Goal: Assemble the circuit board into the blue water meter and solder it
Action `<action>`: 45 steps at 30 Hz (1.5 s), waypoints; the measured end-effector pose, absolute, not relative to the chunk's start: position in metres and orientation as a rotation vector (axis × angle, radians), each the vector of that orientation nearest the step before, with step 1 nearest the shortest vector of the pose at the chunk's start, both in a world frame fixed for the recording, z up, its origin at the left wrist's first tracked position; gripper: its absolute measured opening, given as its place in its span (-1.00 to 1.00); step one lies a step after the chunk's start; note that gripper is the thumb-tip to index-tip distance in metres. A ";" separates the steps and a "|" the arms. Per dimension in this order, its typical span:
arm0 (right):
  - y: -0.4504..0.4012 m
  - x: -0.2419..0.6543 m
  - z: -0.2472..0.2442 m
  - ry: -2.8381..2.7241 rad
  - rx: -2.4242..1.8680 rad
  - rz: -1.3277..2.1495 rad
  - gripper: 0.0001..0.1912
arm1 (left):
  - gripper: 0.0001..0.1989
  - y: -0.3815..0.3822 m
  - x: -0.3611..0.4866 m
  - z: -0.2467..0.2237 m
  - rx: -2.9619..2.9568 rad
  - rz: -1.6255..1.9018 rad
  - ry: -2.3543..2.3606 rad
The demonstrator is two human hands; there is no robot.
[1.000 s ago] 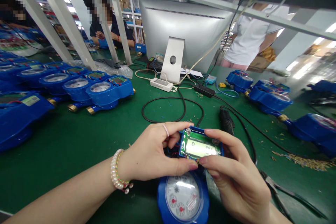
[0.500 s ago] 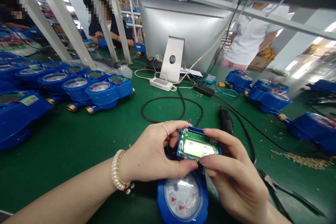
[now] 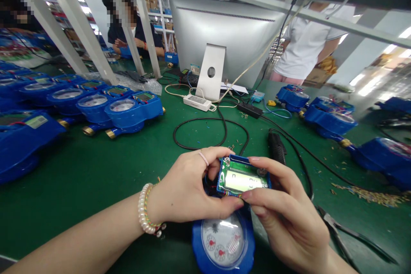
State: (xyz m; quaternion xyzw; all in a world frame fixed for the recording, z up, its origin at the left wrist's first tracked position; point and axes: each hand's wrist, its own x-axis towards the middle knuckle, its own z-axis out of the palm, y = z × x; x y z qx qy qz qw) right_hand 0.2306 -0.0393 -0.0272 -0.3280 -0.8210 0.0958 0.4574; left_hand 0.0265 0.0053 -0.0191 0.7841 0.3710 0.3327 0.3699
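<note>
LCD module (image 3: 242, 180), display lit, sits face-up in its blue housing (image 3: 236, 158) just beyond the water meter (image 3: 223, 244). Left hand (image 3: 188, 188) pinches the left end, thumb near side; right hand (image 3: 293, 207) pinches the right between far and near rims. Advice: press rims only, spare the glass, keep coloured wires (image 3: 229, 193) unpinched.

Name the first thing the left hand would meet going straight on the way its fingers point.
The left hand is against the blue-framed display unit, so that comes first; beyond it, probably the right hand, though depth is hard to judge.
</note>
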 end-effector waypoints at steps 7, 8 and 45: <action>-0.042 0.230 -0.028 -1.996 -0.867 0.293 -0.83 | -0.33 0.003 0.028 -0.021 2.131 0.945 1.000; -0.042 0.230 -0.028 -1.999 -0.867 0.301 -0.82 | -0.33 0.003 0.029 -0.022 2.134 0.943 1.003; -0.039 0.230 -0.029 -2.019 -0.816 0.306 -0.77 | -0.35 0.010 0.022 -0.013 1.902 0.728 0.902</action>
